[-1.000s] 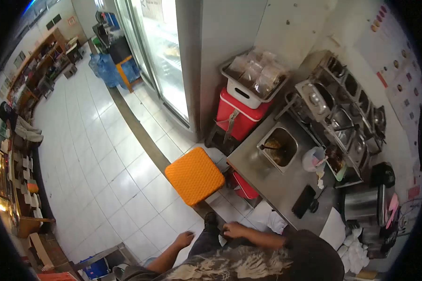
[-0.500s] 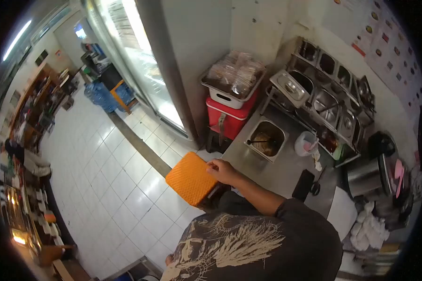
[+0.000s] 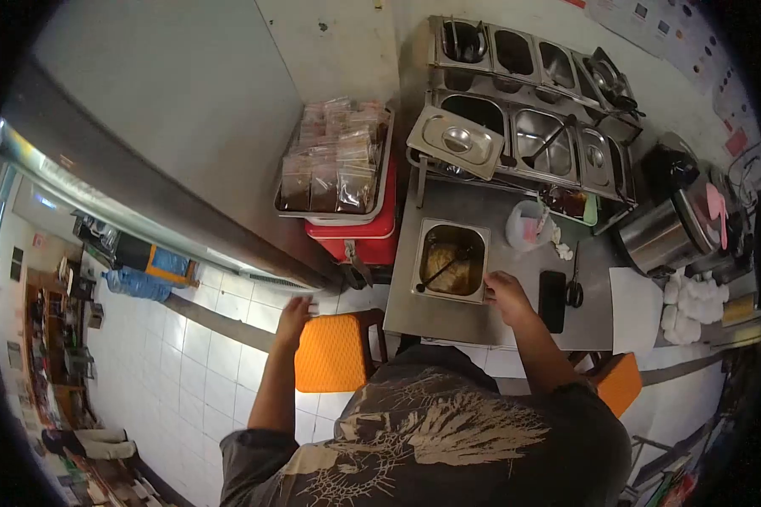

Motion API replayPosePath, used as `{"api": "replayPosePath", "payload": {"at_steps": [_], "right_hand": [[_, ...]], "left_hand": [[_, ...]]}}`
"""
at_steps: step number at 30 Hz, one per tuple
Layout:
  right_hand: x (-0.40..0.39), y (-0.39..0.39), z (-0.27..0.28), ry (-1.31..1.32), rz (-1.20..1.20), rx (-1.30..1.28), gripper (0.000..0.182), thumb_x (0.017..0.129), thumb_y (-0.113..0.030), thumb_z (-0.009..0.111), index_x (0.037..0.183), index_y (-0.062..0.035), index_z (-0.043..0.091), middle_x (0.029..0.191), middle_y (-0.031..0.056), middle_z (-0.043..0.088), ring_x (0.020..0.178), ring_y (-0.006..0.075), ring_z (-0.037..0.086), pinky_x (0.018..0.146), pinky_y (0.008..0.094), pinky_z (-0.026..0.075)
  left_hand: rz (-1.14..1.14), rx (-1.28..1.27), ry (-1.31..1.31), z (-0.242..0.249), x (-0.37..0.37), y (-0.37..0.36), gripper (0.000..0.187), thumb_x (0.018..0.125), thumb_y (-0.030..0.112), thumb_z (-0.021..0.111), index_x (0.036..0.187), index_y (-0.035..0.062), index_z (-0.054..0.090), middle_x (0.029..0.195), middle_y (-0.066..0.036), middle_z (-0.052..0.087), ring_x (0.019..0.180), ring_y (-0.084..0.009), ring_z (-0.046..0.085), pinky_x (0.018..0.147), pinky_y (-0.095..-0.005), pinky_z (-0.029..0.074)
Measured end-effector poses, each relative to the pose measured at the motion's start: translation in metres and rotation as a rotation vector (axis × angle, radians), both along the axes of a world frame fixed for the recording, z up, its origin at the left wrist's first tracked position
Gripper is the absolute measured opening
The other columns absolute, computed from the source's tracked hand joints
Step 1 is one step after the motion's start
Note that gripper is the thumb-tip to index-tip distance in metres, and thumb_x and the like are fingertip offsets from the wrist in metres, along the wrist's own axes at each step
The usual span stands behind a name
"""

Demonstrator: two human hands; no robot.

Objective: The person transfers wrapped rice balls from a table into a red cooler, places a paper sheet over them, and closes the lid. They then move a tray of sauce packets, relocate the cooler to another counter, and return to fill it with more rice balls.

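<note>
A square steel pan (image 3: 424, 238) stands on the metal table, holding a pale brown food with a dark-handled utensil (image 3: 446, 269) lying in it. My right hand (image 3: 507, 297) is at the pan's right side, fingertips right at the rim, fingers apart. My left hand (image 3: 296, 316) is raised by the far left corner of an orange padded stool (image 3: 330, 355), its fingers stretched out and holding nothing. To the right of my right hand lie a black phone (image 3: 552, 300) and black-handled scissors (image 3: 574, 291).
Behind the pan, a rack carries steel containers and a loose lid (image 3: 457, 139). A white tub (image 3: 528, 226) and a large steel pot (image 3: 664, 237) stand to the right. Left of the table, a tray of bagged portions (image 3: 334, 160) sits on a red cooler (image 3: 359, 226).
My right hand has left the orange stool and moved right to the steel pan. My left hand has risen into view beside the stool. The view has turned toward the table.
</note>
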State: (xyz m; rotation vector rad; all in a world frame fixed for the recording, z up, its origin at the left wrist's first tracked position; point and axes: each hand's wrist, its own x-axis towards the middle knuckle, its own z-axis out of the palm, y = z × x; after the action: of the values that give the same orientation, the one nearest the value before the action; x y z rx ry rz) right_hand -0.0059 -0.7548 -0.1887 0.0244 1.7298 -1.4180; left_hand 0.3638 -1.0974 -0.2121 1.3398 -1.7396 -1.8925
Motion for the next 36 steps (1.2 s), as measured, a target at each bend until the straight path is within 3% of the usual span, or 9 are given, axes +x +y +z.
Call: {"api": "replayPosePath", "payload": {"at_steps": [3,8,10,17,20,24,27,32,36], "right_hand": [[0.007,0.006,-0.012,-0.131,-0.110,-0.140,0.025,0.099,-0.031,0.063,0.107,-0.0067,0.061,0.098,0.0035,0.063,0.090,0.0174,0.060,0.077,0.0386,0.049],[0.003,0.027,-0.012,0.106,-0.291,-0.153,0.017,0.100,-0.024,0.057,0.104,-0.0083,0.062,0.095,0.0035,0.064,0.082,0.0160,0.062,0.075,0.0371,0.053],[0.002,0.041,-0.018,0.104,-0.393,-0.138,0.014,0.101,-0.021,0.058,0.099,-0.0078,0.062,0.077,-0.0002,0.055,0.063,0.0114,0.052,0.059,0.0278,0.045],[0.044,0.054,0.002,0.094,-0.514,-0.144,0.026,0.102,-0.024,0.054,0.119,-0.0043,0.055,0.109,0.0083,0.060,0.099,0.0241,0.063,0.087,0.0441,0.059],[0.061,0.055,-0.002,0.077,-0.587,-0.161,0.028,0.101,-0.027,0.057,0.120,-0.0051,0.054,0.110,0.0087,0.059,0.102,0.0250,0.062,0.090,0.0459,0.058],[0.074,0.058,-0.006,0.085,-0.554,-0.203,0.024,0.101,-0.028,0.059,0.113,-0.0068,0.056,0.108,0.0079,0.060,0.102,0.0253,0.061,0.091,0.0472,0.056],[0.077,0.054,-0.018,0.074,-0.562,-0.281,0.021,0.100,-0.026,0.060,0.110,-0.0081,0.058,0.105,0.0074,0.061,0.100,0.0255,0.062,0.091,0.0481,0.055],[0.084,0.048,-0.030,0.027,-0.600,-0.377,0.018,0.098,-0.023,0.060,0.110,-0.0099,0.058,0.104,0.0074,0.062,0.098,0.0249,0.063,0.092,0.0488,0.054],[0.087,0.056,-0.034,0.091,-0.668,-0.392,0.022,0.096,-0.024,0.062,0.113,-0.0098,0.059,0.108,0.0096,0.061,0.101,0.0245,0.062,0.090,0.0492,0.053]], "left_hand": [[0.051,0.278,0.413,0.030,-0.090,-0.038,0.048,0.097,0.045,0.065,0.124,0.0062,0.055,0.108,-0.007,0.063,0.098,-0.0196,0.060,0.085,-0.0344,0.050],[0.459,0.630,0.526,0.046,-0.195,-0.064,0.061,0.095,0.045,0.068,0.132,0.0028,0.045,0.124,-0.013,0.051,0.120,-0.0270,0.049,0.097,-0.0439,0.047],[0.538,0.634,0.521,0.049,-0.211,-0.062,0.057,0.090,0.049,0.072,0.114,0.0042,0.047,0.110,-0.010,0.052,0.110,-0.0271,0.053,0.102,-0.0463,0.044],[0.440,0.695,0.359,0.055,-0.221,-0.066,0.068,0.087,0.063,0.067,0.138,0.0207,0.051,0.140,-0.002,0.049,0.123,-0.0218,0.044,0.106,-0.0502,0.031],[0.559,0.681,0.241,0.053,-0.218,-0.066,0.075,0.084,0.060,0.073,0.138,0.0122,0.050,0.126,-0.004,0.051,0.122,-0.0242,0.043,0.111,-0.0503,0.033],[0.184,0.810,0.474,0.032,-0.190,-0.072,0.070,0.090,0.059,0.065,0.142,0.0159,0.049,0.144,-0.008,0.053,0.128,-0.0285,0.049,0.111,-0.0592,0.028],[0.268,0.773,0.513,0.088,-0.171,-0.039,0.055,0.095,0.048,0.063,0.139,0.0173,0.051,0.142,-0.009,0.055,0.125,-0.0342,0.053,0.102,-0.0625,0.041],[0.343,0.756,0.533,0.024,-0.152,-0.057,0.051,0.089,0.039,0.069,0.132,0.0157,0.053,0.124,-0.014,0.057,0.112,-0.0370,0.055,0.103,-0.0592,0.042],[0.343,0.738,0.531,0.059,-0.123,-0.034,0.049,0.087,0.031,0.070,0.126,0.0079,0.054,0.120,-0.017,0.054,0.099,-0.0347,0.056,0.102,-0.0583,0.044]]}}
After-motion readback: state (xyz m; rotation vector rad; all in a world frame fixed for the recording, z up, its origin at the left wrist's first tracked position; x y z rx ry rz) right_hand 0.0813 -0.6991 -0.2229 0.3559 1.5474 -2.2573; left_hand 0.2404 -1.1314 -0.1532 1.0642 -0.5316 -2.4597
